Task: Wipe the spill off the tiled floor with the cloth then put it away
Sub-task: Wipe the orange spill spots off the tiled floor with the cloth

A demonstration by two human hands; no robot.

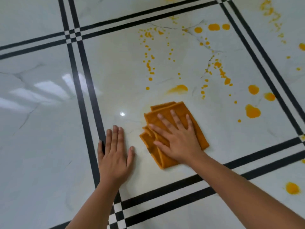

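Note:
A folded orange cloth (179,109) lies flat on the white marble-look floor tile (118,80). My right hand (178,139) presses on it with fingers spread straight. My left hand (113,156) rests flat on the bare tile just left of the cloth, fingers straight. A yellow-orange spill (179,88) is scattered as drops and blobs over the tile beyond and to the right of the cloth, with larger blobs (252,111) at the right.
Black double stripes (85,113) border the tile on all sides. More yellow splashes lie on the neighbouring tiles at top right (270,12) and at lower right (292,188). The tile area around my left hand looks faintly smeared.

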